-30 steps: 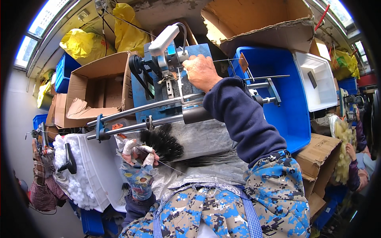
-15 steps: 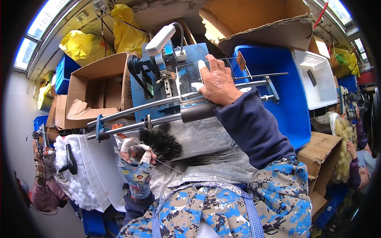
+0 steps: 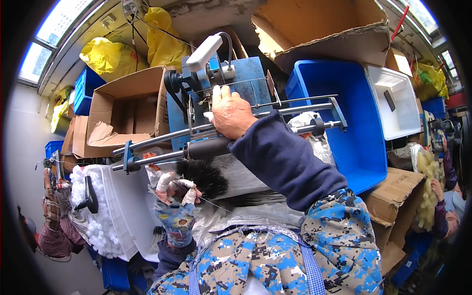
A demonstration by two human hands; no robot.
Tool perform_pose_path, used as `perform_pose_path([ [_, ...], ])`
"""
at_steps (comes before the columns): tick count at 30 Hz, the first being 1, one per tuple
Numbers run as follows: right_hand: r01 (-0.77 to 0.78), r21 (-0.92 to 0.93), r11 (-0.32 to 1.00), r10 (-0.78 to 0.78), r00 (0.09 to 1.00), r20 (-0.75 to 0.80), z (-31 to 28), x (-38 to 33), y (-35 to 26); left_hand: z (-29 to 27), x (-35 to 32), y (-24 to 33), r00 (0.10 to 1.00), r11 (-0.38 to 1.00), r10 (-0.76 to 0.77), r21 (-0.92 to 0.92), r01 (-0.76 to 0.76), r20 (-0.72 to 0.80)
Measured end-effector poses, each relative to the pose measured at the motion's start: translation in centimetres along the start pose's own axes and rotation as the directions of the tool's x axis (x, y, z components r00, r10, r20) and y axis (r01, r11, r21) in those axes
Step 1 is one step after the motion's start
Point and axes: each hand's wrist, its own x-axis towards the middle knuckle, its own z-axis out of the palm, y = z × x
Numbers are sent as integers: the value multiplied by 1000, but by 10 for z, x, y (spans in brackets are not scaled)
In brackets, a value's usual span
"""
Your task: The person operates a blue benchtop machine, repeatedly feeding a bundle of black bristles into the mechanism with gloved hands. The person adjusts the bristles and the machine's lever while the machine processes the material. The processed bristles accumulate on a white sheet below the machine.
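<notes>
My left hand [image 3: 174, 190], its fingertips wrapped in white tape, is closed in a pinch on a thin metal wire [image 3: 216, 204]. A round tuft of black bristles [image 3: 205, 178] sits right beside those fingers; how it is joined to the wire I cannot tell. My right hand [image 3: 230, 115] grips the sliding carriage of the blue bench machine [image 3: 248, 76], just above its dark cylindrical sleeve [image 3: 209, 148]. Two steel rails [image 3: 162, 158] carry this carriage. The right fingertips reach toward the machine's small clamp area, partly hidden under them.
Loose black bristles [image 3: 250, 198] lie on grey sheeting below the rails. To the right stand a blue bin [image 3: 366, 132] and a white tub [image 3: 403, 110]; left, a cardboard box [image 3: 101, 115] and a white container [image 3: 120, 196] beside white tufts. Other people work at both sides.
My right hand has slid left along the rails, and the carriage with its dark sleeve and wire frame has come with it. My left hand keeps its pinch, almost in place.
</notes>
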Motion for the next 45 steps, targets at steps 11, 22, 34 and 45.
perform_pose_path([
  [11, 36, -275, 961, -67, 992, -105, -51, -15, 64, -18, 2, -8, 991, 999, -5, -39, 0, -133],
  [22, 216, -141, 966, -178, 954, 241, -112, -60, 47, -68, 2, 5, 947, 965, 259, 102, -244, -188],
  [34, 416, 585, 696, -364, 907, -212, -68, -95, -8, 4, 6, -11, 948, 939, 286, 156, -306, 136],
  [45, 44, -290, 956, -75, 993, -95, -24, 18, 48, -36, 25, -71, 914, 452, -35, 822, -346, 404],
])
